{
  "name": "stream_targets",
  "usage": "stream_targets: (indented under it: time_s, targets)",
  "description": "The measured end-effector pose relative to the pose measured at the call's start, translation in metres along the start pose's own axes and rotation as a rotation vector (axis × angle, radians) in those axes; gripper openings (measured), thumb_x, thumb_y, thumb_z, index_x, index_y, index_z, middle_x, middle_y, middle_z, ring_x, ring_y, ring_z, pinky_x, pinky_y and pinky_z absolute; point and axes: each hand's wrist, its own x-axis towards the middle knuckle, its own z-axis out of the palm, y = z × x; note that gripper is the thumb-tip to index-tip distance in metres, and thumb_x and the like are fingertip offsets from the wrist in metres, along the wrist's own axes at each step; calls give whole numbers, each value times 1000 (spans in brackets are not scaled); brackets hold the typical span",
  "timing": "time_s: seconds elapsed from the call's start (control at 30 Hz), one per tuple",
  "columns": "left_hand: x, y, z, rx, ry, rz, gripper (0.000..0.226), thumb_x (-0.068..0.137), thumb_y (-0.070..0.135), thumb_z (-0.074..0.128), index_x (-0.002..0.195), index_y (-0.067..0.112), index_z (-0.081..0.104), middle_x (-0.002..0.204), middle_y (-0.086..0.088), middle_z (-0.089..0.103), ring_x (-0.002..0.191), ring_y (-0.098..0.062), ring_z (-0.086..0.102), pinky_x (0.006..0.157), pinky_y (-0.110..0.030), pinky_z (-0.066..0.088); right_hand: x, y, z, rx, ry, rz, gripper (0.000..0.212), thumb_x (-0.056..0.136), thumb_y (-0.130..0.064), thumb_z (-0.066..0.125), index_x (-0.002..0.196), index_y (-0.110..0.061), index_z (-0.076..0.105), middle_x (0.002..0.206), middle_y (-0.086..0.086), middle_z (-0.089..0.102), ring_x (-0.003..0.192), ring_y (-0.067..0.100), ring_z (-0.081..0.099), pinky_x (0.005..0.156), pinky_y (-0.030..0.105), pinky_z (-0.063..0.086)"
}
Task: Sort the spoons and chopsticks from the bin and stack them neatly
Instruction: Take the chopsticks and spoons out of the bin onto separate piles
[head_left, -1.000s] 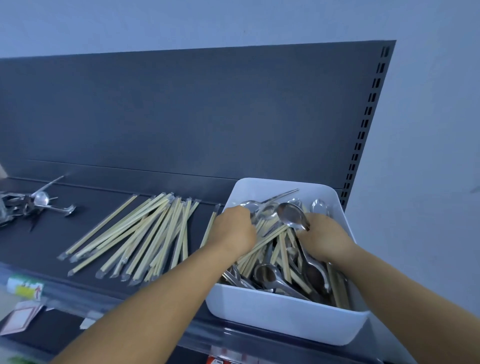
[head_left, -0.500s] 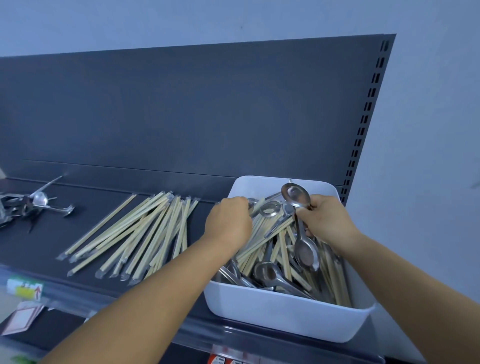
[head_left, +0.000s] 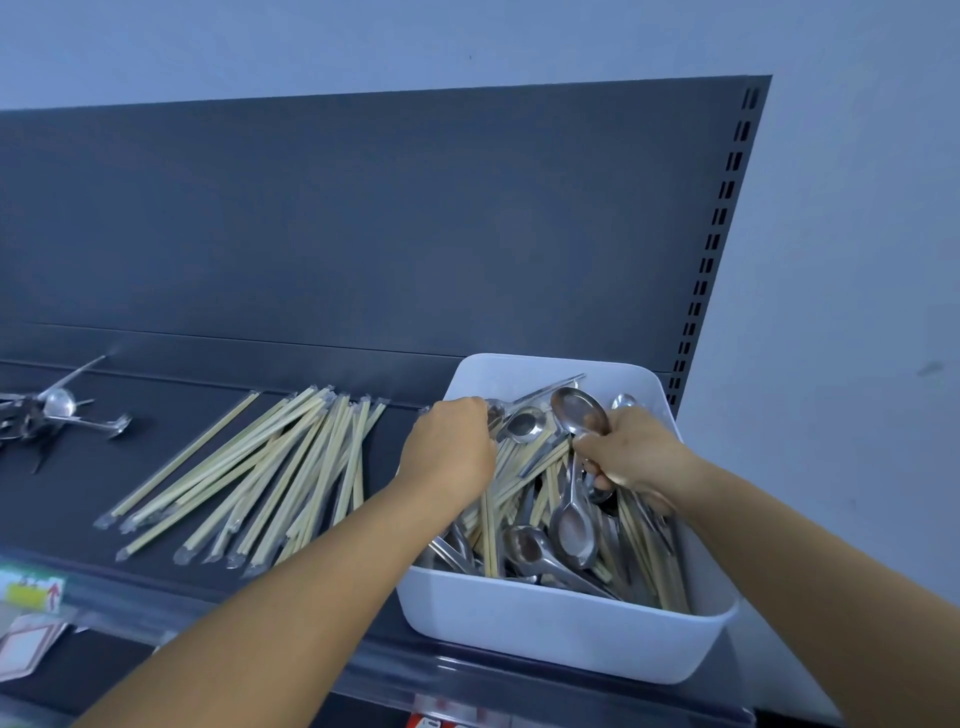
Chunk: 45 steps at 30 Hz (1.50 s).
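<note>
A white bin (head_left: 566, 629) was set on the right end of a dark shelf (head_left: 156, 467). It was filled with a jumble of metal spoons (head_left: 530, 551) and pale chopsticks (head_left: 524, 457), all mixed together.

Both hands were put inside the bin. The right hand (head_left: 631, 454) was curled around some spoon handles near the back of the bin. Two spoons were held in it. One spoon (head_left: 579, 410) stuck up above the fist with its bowl at the top. The other spoon (head_left: 571, 530) hung down below the fist with its bowl over the pile.

The left hand (head_left: 449, 447) was laid on the left side of the pile, at the bin's left wall. Its fingers were bent down into the chopsticks and spoons. The fingertips were hidden, so it could not be told if anything was held.

To the left of the bin, a bunch of wrapped chopsticks (head_left: 260, 467) was laid on the shelf. They were spread out like a fan, with the near ends pointed toward the front edge.

Far to the left, a small heap of spoons (head_left: 57, 410) was seen on the shelf, well apart from the bin.

A price label (head_left: 31, 592) was stuck on the front rail of the shelf.
</note>
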Motion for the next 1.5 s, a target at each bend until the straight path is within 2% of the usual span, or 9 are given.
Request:
stream_targets:
  time_s: [0.23, 0.4, 0.7, 0.87, 0.97, 1.13, 1.2, 1.4, 1.5]
  targets:
    - [-3, 1, -5, -43, 50, 13, 29, 87, 14, 48, 64, 19, 32, 70, 0, 45, 70, -24, 46, 49, -29, 27, -2, -17, 8, -269, -52, -11, 38, 97, -29, 39, 64, -10, 44, 66, 10, 49, 59, 25, 48, 59, 26, 37]
    - [-11, -1, -5, -77, 15, 31, 32, 86, 18, 50, 62, 23, 30, 63, 6, 41, 69, -24, 46, 53, -29, 32, -2, -19, 7, -290, -119, 4, 31, 90, -25, 56, 65, -10, 45, 53, 4, 43, 45, 17, 40, 45, 22, 30]
    - [-13, -11, 0, -65, 18, 45, 28, 85, 20, 52, 63, 22, 33, 68, 3, 50, 70, -25, 51, 57, -29, 39, 0, -15, 1, -264, -151, 13, 28, 77, -22, 70, 62, -11, 48, 46, 4, 58, 32, 11, 53, 46, 18, 41]
    - [-9, -14, -6, -112, 110, 20, 19, 88, 21, 50, 70, 20, 44, 74, -2, 56, 71, -25, 52, 58, -30, 37, 1, -11, -9, -172, -122, 7, 24, 77, -21, 71, 67, -6, 55, 51, 6, 65, 39, 16, 61, 46, 21, 48]
    - [-8, -16, -15, -146, 207, 22, 28, 89, 23, 50, 64, 23, 37, 66, 0, 54, 66, -26, 50, 55, -31, 34, 1, -19, -18, -95, -57, -46, 29, 81, -27, 69, 80, 2, 64, 61, 6, 71, 50, 21, 65, 61, 33, 57]
    - [-3, -26, -42, -223, 383, 32, 23, 88, 25, 52, 68, 16, 46, 68, -7, 63, 69, -32, 54, 58, -34, 37, -6, -55, -25, -60, 23, -148, 33, 91, -27, 57, 70, -6, 69, 61, 6, 71, 57, 30, 67, 60, 36, 56]
    - [-3, -36, -54, -253, 432, 43, 24, 87, 25, 53, 67, 16, 46, 68, -6, 64, 69, -31, 54, 61, -37, 42, -11, -74, -19, -80, 25, -174, 33, 93, -26, 53, 73, -5, 67, 61, 7, 71, 55, 30, 65, 60, 37, 56]
    - [-16, -110, -95, -294, 500, -35, 16, 84, 23, 55, 70, 15, 55, 62, 3, 63, 67, -23, 57, 63, -34, 42, -27, -141, 44, -45, -68, -229, 27, 90, -21, 54, 77, -2, 67, 59, 7, 70, 45, 17, 62, 42, 17, 44]
    - [-32, -171, -116, -295, 505, -79, 15, 83, 21, 58, 69, 16, 55, 64, 3, 64, 70, -22, 59, 64, -34, 43, -34, -177, 102, -24, -161, -246, 25, 88, -20, 56, 77, -1, 66, 63, 13, 69, 54, 25, 65, 52, 28, 52]
